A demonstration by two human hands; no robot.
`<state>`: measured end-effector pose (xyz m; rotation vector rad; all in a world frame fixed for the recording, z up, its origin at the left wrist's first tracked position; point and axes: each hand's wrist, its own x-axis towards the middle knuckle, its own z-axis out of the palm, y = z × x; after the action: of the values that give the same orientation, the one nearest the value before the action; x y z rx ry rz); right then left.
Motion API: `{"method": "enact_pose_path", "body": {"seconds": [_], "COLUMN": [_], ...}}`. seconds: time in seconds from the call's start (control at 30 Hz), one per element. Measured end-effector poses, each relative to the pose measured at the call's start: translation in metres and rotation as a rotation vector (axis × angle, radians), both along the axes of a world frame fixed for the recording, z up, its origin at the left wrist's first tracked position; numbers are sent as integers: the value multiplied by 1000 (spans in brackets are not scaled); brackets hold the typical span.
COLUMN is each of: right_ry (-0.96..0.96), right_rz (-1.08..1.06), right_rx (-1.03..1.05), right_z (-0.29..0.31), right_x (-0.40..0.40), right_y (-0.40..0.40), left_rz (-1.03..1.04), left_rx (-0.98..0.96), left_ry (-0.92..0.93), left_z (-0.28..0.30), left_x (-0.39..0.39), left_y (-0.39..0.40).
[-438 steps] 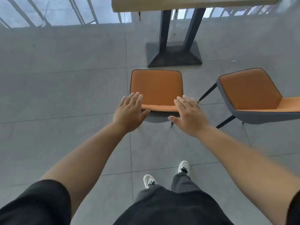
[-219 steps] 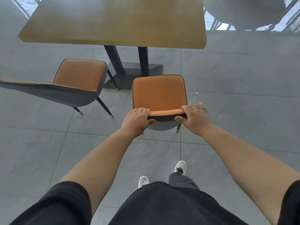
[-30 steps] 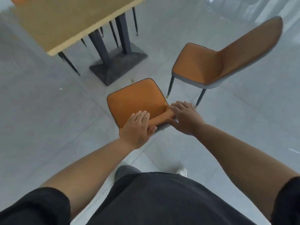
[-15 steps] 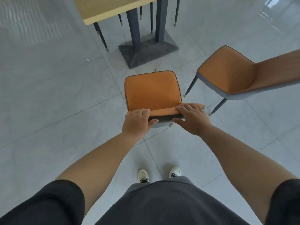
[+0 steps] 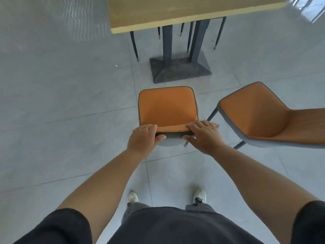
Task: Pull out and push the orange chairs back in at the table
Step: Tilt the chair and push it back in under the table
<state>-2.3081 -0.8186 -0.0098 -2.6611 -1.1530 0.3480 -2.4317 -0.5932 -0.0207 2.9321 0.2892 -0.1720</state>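
Under my fingers is the top edge of the backrest of the orange chair (image 5: 167, 108): my left hand (image 5: 143, 136) is clamping the left end, fingers curled over the front and thumb pressing the grey back, and my right hand (image 5: 204, 135) is clamping the right end the same way, fingers together over the orange lip, thumb pointing inward along the back. Just ahead of my fingers the seat is facing the table (image 5: 184, 10), which is standing well beyond my reach, with the table base (image 5: 180, 69) sitting between the seat's front edge and the tabletop edge. So I'm judging this chair as pulled out and squared up, and the step in hand as the push back in. Off to the right of my right hand a second orange chair (image 5: 260, 117) is standing near, angled and also out from the table. Past the base, thin legs of other chairs are showing under the far side. Next move is calling for a straight shove forward with both hands even, keeping the seat centred on the base so the legs are not catching it, and steering clear of the neighbour chair.
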Motion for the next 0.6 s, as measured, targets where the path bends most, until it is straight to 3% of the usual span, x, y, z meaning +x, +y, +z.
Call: {"method": "enact_pose_path", "body": {"seconds": [0.3,0.6], "right_ry": [15,-45], "right_rz": [172,215], "right_rx": [-4,22], "right_z": [-5,-9], "right_x": [47,118], "right_y": [-16,25], "left_rz": [156,184], "left_rx": [-53,-103], "left_ry": [63,36], "left_z": [1,0], "left_x": [19,81], "left_y": [-29,9]}}
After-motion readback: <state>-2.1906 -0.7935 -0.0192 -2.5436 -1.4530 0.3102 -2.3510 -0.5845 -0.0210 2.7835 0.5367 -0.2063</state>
